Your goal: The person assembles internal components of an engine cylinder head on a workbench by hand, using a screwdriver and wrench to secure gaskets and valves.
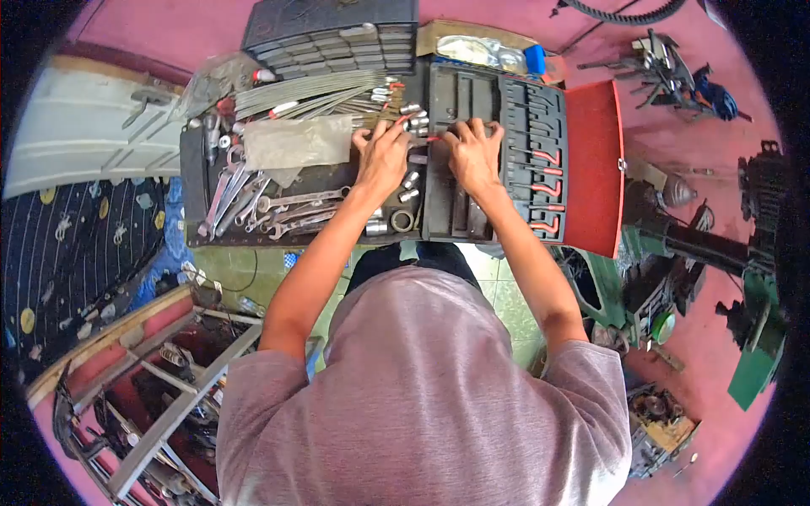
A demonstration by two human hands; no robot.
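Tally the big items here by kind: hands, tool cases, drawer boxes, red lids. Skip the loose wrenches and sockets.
hands: 2, the left hand and the right hand, both over the trays
tool case: 1, lying open
drawer box: 1, behind the case
red lid: 1, at the case's right end
total: 5

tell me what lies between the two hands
Head view: chrome sockets in the open tool case lie between the left hand and right hand.
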